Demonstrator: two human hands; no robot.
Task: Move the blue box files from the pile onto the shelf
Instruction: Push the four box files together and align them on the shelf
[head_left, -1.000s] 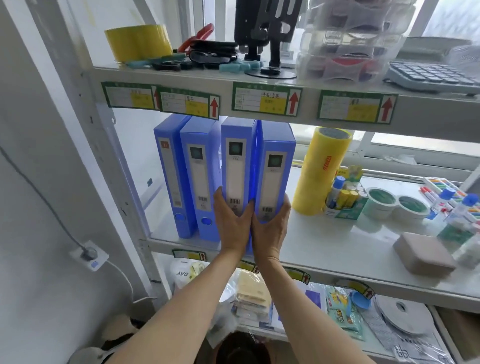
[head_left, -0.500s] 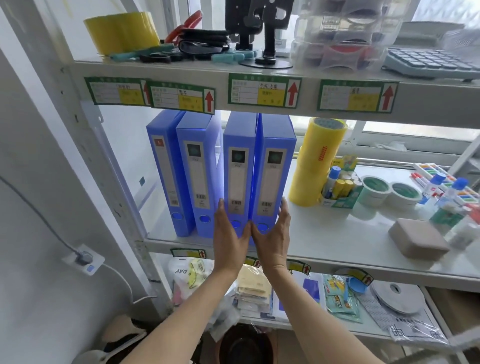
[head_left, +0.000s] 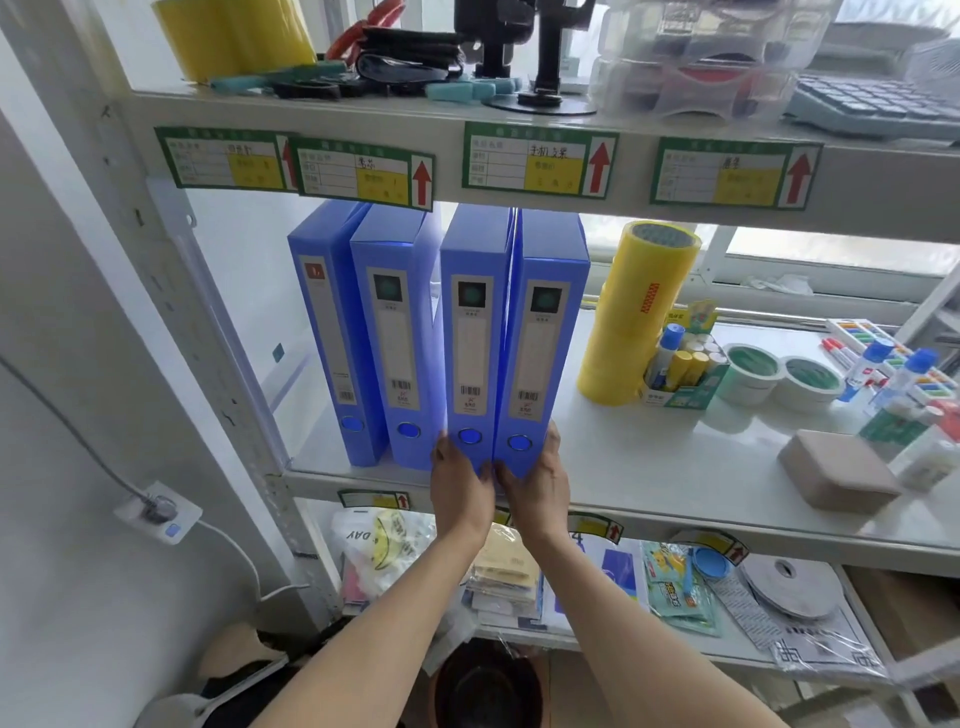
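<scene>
Several blue box files stand upright in a row at the left end of the white middle shelf (head_left: 675, 467). My left hand (head_left: 460, 483) is at the base of the third file (head_left: 472, 332), fingers against its left side. My right hand (head_left: 537, 480) cups the base of the fourth file (head_left: 543, 338), fingers on its right side. Between them the two hands clasp this pair, which stands close together. The two leftmost files (head_left: 358, 332) lean slightly and are not touched. No pile of files is in view.
A tall yellow tape stack (head_left: 636, 317) stands just right of the files, then a box of glue sticks (head_left: 680, 364), two tape rolls (head_left: 753, 371) and a beige box (head_left: 836, 470). The labelled upper shelf edge (head_left: 540, 161) hangs just above the files. A wall socket (head_left: 156, 512) is left.
Both hands have slid down the spines to the files' bottom edge, and the two right files now stand further back on the shelf, level with the others.
</scene>
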